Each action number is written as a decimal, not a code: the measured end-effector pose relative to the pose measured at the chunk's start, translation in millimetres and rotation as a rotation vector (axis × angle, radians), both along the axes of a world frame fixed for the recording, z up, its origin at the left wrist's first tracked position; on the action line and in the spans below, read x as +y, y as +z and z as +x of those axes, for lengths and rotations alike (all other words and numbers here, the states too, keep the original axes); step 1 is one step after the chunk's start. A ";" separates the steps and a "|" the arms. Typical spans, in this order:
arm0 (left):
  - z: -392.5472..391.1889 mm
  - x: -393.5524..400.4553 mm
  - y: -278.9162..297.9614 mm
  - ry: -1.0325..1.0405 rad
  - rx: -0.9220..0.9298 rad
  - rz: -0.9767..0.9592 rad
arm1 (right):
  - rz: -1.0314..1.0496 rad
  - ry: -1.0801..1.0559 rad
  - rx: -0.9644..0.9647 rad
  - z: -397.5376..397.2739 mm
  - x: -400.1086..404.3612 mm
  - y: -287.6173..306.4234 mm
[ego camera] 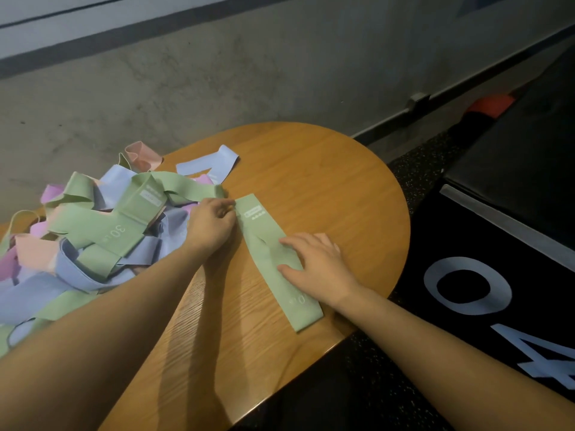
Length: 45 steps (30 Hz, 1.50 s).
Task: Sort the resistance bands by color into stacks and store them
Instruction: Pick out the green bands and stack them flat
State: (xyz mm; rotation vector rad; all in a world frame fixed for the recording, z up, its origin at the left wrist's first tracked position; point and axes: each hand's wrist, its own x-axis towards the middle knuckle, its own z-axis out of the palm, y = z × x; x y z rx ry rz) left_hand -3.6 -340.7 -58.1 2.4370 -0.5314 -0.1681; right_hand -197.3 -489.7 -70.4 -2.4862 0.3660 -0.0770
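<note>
A green resistance band (pixel 267 247) lies flat and stretched out on the round wooden table (pixel 336 181), running from the centre toward the front right edge. My left hand (pixel 211 225) pinches its far end with curled fingers. My right hand (pixel 317 259) presses flat on the band's middle with straight fingers. A tangled pile of bands (pixel 93 231) in green, blue, pink and purple covers the table's left side. A loose blue band (pixel 211 164) lies at the back of the table.
A grey concrete wall (pixel 249 73) stands behind the table. To the right is a black box or bench (pixel 513 197) on a dark floor with large pale digits (pixel 466 287). An orange object (pixel 490 105) sits by the wall.
</note>
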 end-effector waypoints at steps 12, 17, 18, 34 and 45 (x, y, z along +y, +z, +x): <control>15.0 -17.3 -3.3 0.029 0.092 -0.020 | 0.117 0.111 -0.007 22.8 9.1 2.2; 25.6 -16.7 -8.0 0.064 0.039 0.005 | 0.278 0.110 -0.031 7.3 -1.0 4.0; 25.2 -16.0 -7.3 0.077 0.032 -0.001 | 0.271 0.111 -0.018 4.1 -2.4 4.3; 16.1 -12.9 3.2 0.100 0.153 -0.033 | -0.120 0.543 -0.023 -55.5 -15.2 1.1; 4.3 -39.4 -1.4 0.183 0.240 -0.228 | -0.395 0.642 -0.366 -74.5 -19.7 -8.6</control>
